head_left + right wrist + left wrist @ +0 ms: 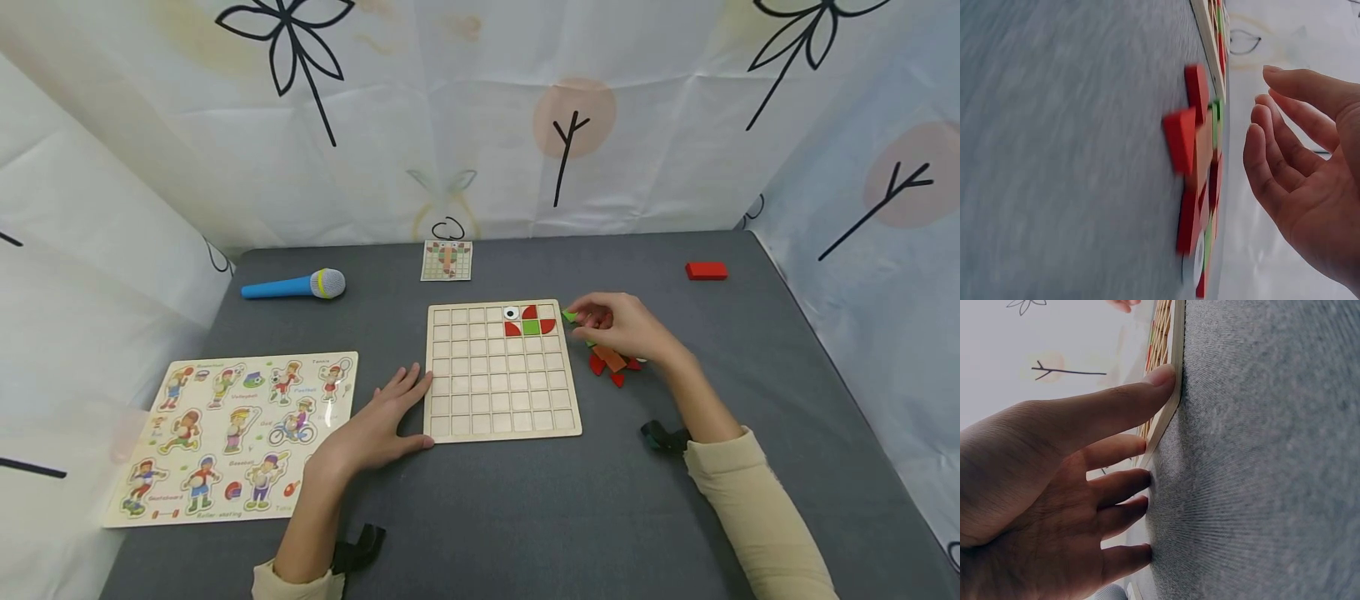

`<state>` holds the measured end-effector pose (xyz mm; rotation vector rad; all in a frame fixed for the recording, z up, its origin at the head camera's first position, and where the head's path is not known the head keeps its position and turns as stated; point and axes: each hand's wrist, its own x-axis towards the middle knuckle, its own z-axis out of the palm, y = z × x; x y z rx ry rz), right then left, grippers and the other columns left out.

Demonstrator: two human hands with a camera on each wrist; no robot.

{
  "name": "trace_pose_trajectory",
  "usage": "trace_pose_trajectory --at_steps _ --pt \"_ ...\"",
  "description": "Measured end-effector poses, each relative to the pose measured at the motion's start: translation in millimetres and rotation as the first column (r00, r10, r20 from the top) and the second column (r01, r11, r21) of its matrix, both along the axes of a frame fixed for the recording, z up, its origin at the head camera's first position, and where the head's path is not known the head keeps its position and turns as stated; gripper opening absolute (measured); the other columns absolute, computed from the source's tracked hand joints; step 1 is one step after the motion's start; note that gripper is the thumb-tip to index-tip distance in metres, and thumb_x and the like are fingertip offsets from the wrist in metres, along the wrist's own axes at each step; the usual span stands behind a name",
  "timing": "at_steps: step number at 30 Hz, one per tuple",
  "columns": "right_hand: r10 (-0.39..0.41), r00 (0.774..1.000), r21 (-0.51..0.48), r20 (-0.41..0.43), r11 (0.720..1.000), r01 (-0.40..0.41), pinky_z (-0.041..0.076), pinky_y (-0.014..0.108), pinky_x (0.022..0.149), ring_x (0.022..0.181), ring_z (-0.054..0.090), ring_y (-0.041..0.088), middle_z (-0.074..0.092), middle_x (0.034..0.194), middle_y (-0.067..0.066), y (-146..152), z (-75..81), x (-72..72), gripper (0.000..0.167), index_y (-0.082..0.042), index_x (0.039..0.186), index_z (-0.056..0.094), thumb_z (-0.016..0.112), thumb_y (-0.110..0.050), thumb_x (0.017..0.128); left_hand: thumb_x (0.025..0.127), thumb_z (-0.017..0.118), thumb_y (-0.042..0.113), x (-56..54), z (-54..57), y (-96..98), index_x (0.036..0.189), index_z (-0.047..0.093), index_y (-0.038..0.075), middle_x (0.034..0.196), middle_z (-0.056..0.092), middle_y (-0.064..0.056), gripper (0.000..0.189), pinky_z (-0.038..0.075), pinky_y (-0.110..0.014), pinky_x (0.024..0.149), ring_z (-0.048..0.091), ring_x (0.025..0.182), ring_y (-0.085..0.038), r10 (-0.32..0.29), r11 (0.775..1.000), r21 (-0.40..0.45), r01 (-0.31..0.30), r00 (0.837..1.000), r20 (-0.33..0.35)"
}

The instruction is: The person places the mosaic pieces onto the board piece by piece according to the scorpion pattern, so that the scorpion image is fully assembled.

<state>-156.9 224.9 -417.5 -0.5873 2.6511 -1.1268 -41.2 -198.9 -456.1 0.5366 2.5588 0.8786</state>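
Observation:
A wooden grid board lies in the middle of the table. Several red pieces, a green square and a white eye piece fill cells at its upper right. My left hand touches the board's left side with fingers spread, the thumb at the near corner. Over loose pieces right of the board hovers my right hand, fingers loosely bent. The right wrist view shows nothing between its fingers. A green piece appears beside those fingertips, and an orange piece lies among red ones below.
A small pattern card lies behind the board. A blue toy microphone is at the back left, and a sports picture puzzle lies in front of it. At the back right sits a red block. Printed cloth walls surround the table.

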Motion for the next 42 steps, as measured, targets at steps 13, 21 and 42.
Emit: trace_pose_trajectory --at_steps 13,21,42 --pt "-0.088 0.996 0.014 0.000 0.996 0.088 0.057 0.015 0.080 0.098 0.068 0.018 0.077 0.122 0.021 46.5 -1.4 7.5 0.040 0.000 0.133 0.072 0.083 -0.011 0.096 0.096 0.084 0.038 3.4 20.9 9.1 0.172 0.030 0.012 0.182 0.017 -0.021 0.096 0.014 -0.079 0.130 0.008 0.171 -0.047 0.030 0.999 -0.038 -0.028 0.998 0.059" --pt "-0.156 0.987 0.098 -0.022 0.983 0.158 0.053 0.018 0.077 0.095 0.067 0.015 0.077 0.118 0.020 65.9 -8.6 2.4 0.041 -0.001 0.131 0.073 0.085 -0.018 0.095 0.095 0.083 0.046 2.2 11.2 4.4 0.173 0.030 0.016 0.182 0.017 -0.021 0.099 0.013 -0.082 0.127 0.007 0.171 -0.046 0.013 1.000 0.019 -0.014 0.999 0.032" --pt "-0.199 0.980 0.206 -0.013 0.958 0.198 0.054 0.029 0.078 0.091 0.071 0.031 0.074 0.106 0.026 59.0 -6.6 -11.3 0.033 0.007 0.115 0.070 0.082 -0.015 0.094 0.094 0.083 0.051 -0.7 -7.7 -2.5 0.174 0.028 0.021 0.183 0.016 -0.016 0.101 0.015 -0.081 0.128 0.008 0.172 -0.044 0.006 1.000 -0.001 -0.006 1.000 -0.002"
